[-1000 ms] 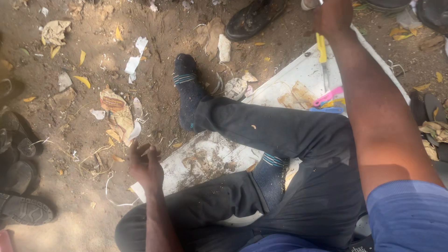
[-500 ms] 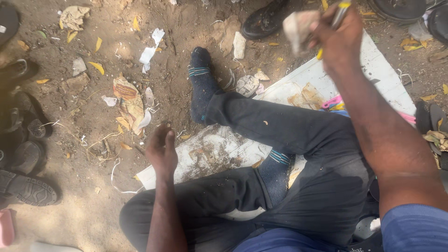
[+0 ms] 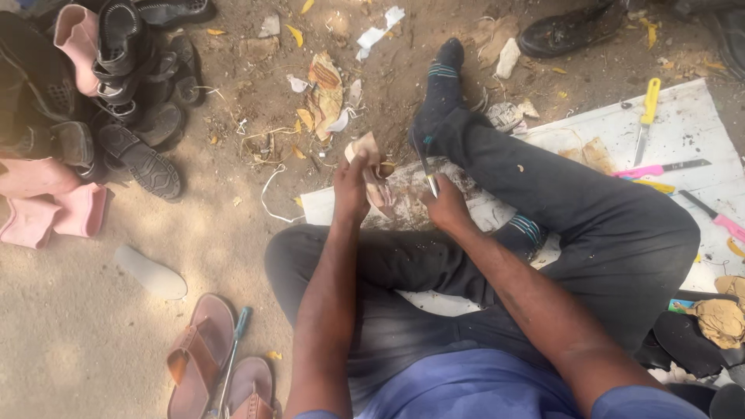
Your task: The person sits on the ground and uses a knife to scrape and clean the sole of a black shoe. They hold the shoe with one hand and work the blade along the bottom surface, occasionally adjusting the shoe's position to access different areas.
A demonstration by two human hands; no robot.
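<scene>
grip on a pale scrap (image 3: pixel 371 167) above littered dirt ground (image 3: pixel 77 341).

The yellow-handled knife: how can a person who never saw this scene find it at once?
Look at the white sheet spread on the dirt beside the person's bent legs. Near its far edge lies the yellow-handled knife, blade pointing toward the person. The other cutters nearby have pink handles; only this one is fully yellow and lies alone.

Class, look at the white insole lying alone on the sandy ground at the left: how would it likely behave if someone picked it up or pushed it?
The white insole looks thin and flat, so probably light and bendy. Lying flat on the ground, it should slide, not roll.
</scene>
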